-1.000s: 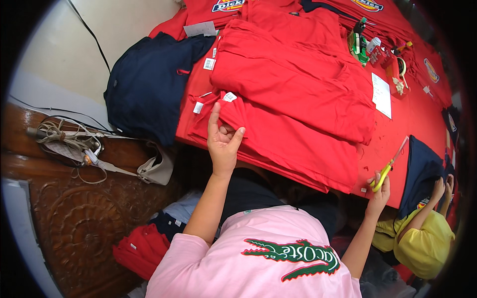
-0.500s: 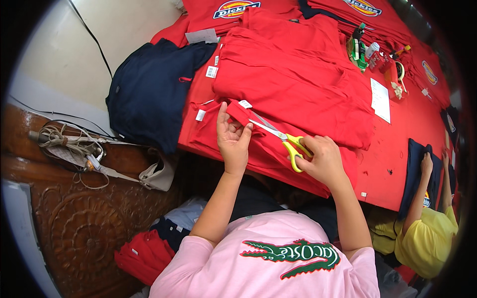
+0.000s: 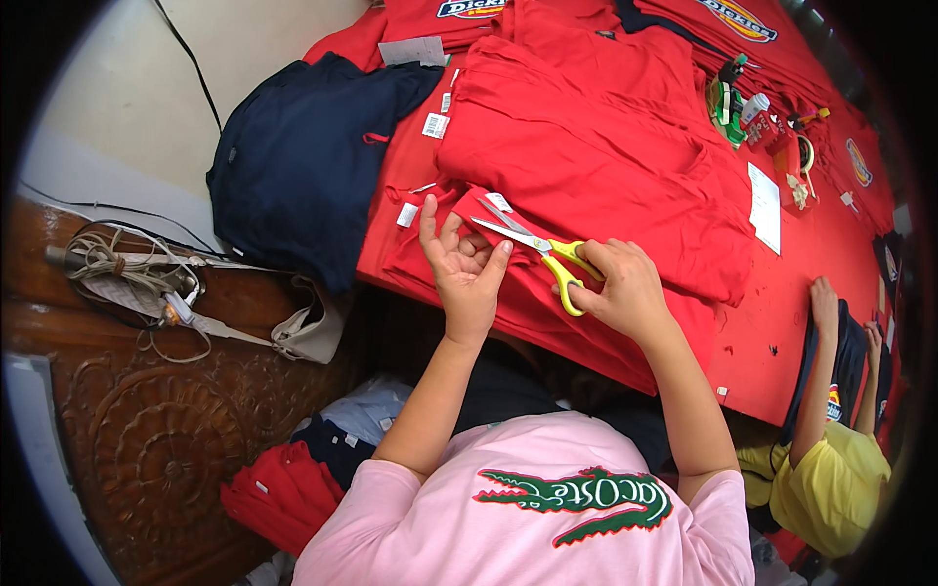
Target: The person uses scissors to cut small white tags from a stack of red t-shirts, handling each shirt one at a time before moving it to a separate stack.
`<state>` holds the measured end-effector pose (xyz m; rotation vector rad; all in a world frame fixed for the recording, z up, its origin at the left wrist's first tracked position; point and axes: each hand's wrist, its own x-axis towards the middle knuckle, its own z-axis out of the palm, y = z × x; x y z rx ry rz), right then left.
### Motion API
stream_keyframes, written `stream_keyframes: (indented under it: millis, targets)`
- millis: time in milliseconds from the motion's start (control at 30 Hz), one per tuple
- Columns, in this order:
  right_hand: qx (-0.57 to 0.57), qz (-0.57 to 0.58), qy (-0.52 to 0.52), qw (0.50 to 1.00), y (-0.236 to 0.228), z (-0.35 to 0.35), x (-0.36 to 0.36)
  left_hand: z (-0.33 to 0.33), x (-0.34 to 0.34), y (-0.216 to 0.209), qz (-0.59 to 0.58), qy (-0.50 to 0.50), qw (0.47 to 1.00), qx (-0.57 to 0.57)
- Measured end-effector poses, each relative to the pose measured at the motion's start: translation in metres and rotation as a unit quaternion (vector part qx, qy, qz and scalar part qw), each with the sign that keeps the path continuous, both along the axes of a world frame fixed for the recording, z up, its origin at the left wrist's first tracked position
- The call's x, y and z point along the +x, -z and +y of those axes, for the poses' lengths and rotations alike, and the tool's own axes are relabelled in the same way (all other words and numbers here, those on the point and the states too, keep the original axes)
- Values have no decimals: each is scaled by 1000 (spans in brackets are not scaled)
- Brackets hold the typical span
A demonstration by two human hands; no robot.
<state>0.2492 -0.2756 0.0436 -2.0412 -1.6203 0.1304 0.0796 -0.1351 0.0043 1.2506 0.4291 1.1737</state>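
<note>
Worktop (image 3: pixel 747 332) is pretty piled up, so scissors (image 3: pixel 541 243) held in right fingers (image 3: pixel 593 256) should be kept off left fingers (image 3: pixel 430 228), half-curled at red cloth (image 3: pixel 468 204), grip unclear.

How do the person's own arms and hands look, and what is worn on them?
The left hand and right hand are bare: no gloves, and no watch or bracelet shows. The short sleeves are plain pale pink and leave the forearms uncovered. Any small ring is too hard to tell.
</note>
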Motion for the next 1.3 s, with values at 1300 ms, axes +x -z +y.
stream_keyframes:
  millis: [1300]
  targets:
    - [45,-47,8,998,3,8,-13,-1,-2,13,49,29,998,5]
